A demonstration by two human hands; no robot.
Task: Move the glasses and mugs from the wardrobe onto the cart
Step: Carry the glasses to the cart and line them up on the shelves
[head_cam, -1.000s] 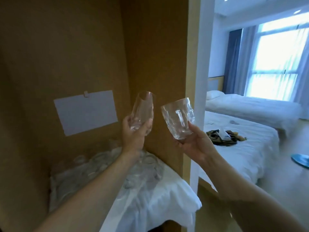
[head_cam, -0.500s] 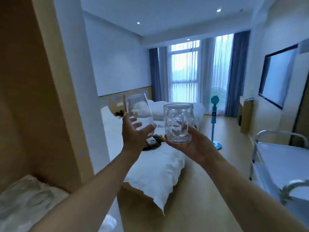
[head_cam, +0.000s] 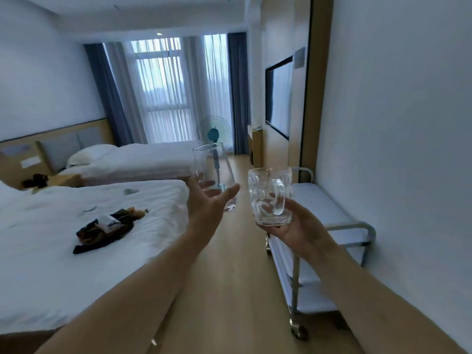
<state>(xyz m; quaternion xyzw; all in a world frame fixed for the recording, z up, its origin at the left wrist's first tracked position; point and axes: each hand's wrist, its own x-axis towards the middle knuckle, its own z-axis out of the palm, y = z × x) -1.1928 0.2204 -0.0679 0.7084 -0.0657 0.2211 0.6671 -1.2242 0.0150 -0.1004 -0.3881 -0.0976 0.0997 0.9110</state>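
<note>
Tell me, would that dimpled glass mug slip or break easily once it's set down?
The mug looks like thick clear glass, so probably heavy and breakable if knocked. Its wide flat base should resist tipping on the cart. The smooth glass may be slippery in the right hand.

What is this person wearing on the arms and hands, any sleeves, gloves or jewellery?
Nothing shows: both forearms are bare as far as the picture's lower edge, with no sleeve in view. The left hand and right hand wear no gloves, and no ring, watch or bracelet can be seen.
</note>
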